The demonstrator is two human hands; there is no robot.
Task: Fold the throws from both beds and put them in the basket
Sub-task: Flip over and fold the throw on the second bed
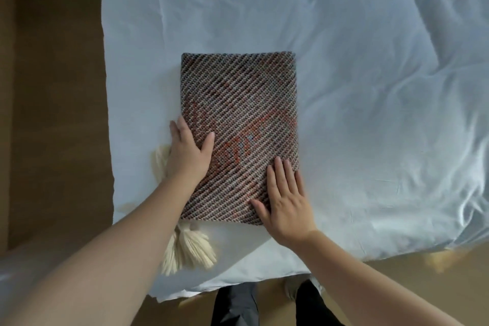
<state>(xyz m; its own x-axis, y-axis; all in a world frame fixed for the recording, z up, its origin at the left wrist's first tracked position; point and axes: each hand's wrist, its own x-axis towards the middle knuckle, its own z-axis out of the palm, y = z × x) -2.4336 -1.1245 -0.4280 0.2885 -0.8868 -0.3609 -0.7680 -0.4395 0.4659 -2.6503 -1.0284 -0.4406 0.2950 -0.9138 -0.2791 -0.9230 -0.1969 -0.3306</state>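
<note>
Obs: the woven throw [238, 114] is lying as a compact, squared rectangle on the bed [370, 87], towards its near-left corner, with its long side running away from the near edge. By the look of it the folding of this one is done or nearly so.

Left hand [189, 153]: it is resting along the throw's left edge. The fingers [182, 130] are lying straight on the sheet beside the fold, the thumb is lying over the top, and nothing is being gripped. It is probably steadying or squaring that side, or getting ready to slide under.

Right hand [287, 201]: it is pressing flat on the throw's near-right corner with its fingers [284, 174] spread and straight – holding nothing, likely flattening the layers so that the stack keeps its shape when lifted.

Surroundings: cream tassels [188, 249] are spilling out from the throw's near-left corner towards the near edge of the bed, and one more [160, 157] is showing behind the left wrist. They may trail or snag on the lift. The sheet is rumpled to the right. Brown floor [53, 114] is showing past the left edge, and the person's legs [235, 307] are standing at the near edge. Something blurred and yellowish is hanging below the near-right corner – too unclear to identify. The basket is not showing in this view.
</note>
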